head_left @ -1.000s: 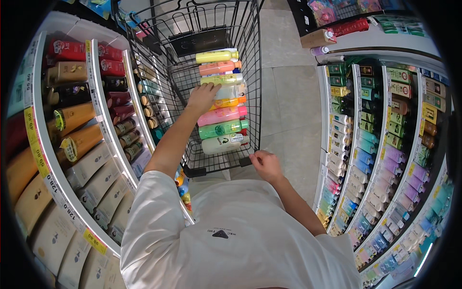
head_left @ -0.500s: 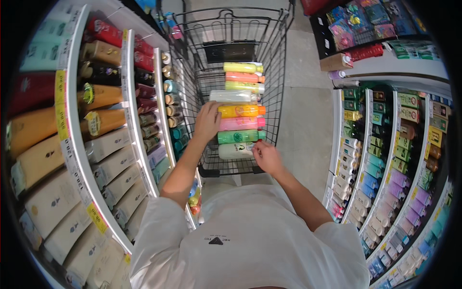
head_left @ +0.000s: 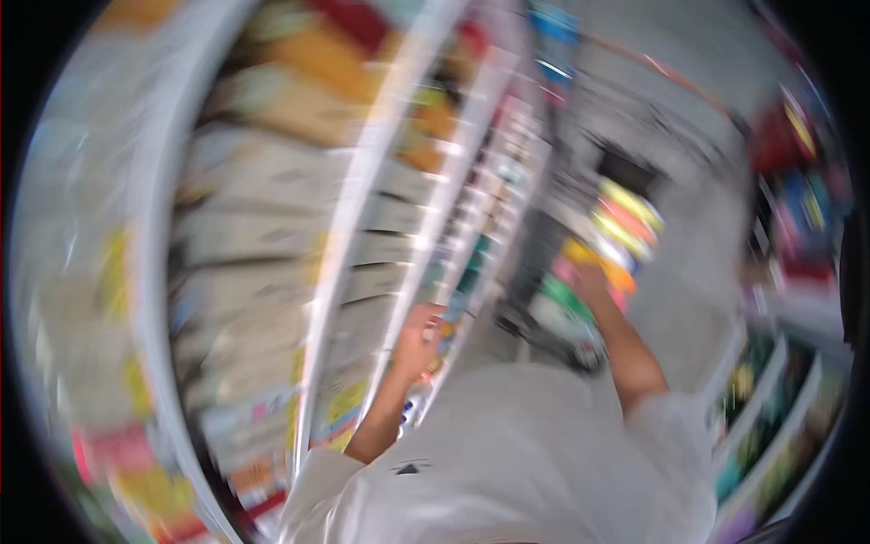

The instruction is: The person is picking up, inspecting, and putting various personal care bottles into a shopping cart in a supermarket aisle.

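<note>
Motion smears the whole view. My left hand (head_left: 419,340) is out beside the left-hand shelves, close to the lower shelf rails, its fingers apart and nothing visible in them. My right hand (head_left: 591,283) is over the shopping cart (head_left: 632,170), among the bottles; its fingers are too smeared to read. Bottles lie side by side in the cart: a yellow one (head_left: 630,201) and an orange one (head_left: 625,220) farther off, a green one (head_left: 565,296) and a whitish one (head_left: 555,325) nearer me. Pink and orange-yellow bottles lie partly behind my right hand.
Tall shelves with white rails (head_left: 343,245) fill the left side, stacked with pale cream packages (head_left: 272,236). Grey floor (head_left: 693,313) runs to the right of the cart. Another shelf unit (head_left: 770,390) with dark and green bottles stands at the lower right.
The view has swung left, so the cart now appears farther right and tilted. My left hand has left the bottles for the left shelves. My right hand has shifted over the bottles.
</note>
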`<action>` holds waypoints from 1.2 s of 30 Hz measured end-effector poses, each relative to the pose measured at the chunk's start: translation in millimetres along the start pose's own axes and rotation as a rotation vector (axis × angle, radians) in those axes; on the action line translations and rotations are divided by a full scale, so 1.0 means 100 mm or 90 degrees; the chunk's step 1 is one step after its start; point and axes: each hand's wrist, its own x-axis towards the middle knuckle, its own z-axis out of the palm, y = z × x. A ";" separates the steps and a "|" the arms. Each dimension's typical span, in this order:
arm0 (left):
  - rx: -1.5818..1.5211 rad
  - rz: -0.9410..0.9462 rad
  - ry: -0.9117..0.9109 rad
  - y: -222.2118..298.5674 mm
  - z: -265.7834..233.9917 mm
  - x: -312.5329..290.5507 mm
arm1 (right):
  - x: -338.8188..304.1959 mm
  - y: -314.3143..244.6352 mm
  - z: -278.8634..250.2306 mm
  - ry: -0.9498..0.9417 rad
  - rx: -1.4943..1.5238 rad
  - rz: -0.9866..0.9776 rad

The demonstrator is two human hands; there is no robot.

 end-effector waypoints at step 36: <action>0.379 0.445 0.459 2.49 -1.94 0.87 | -1.64 -0.17 0.27 0.073 0.422 0.071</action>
